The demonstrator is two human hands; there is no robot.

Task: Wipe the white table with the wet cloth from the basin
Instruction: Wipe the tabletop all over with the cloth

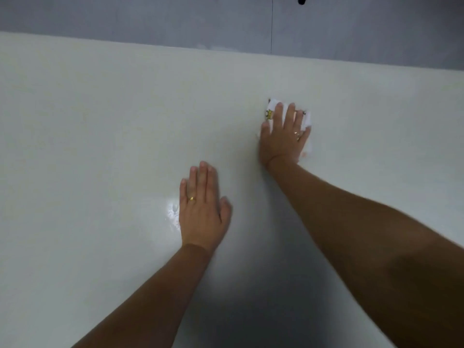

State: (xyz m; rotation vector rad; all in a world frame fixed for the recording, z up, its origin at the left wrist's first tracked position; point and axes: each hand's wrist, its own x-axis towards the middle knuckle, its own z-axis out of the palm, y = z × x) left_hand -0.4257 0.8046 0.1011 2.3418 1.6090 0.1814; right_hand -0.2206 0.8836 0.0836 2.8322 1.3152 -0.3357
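Observation:
The white table (100, 121) fills most of the head view. My right hand (285, 136) lies flat, fingers spread, pressing a small white cloth (270, 111) with a yellow print onto the table right of centre, towards the far edge. Only the cloth's edges show around my fingers. My left hand (202, 209) rests palm down on the bare table, nearer to me and to the left of the cloth, holding nothing. A shiny wet patch (172, 212) glints just left of that hand. No basin is in view.
The table's far edge (226, 50) runs across the top of the view, with grey floor (150, 18) beyond it. A dark object (302, 0) pokes in at the top edge. My shadow darkens the table near me.

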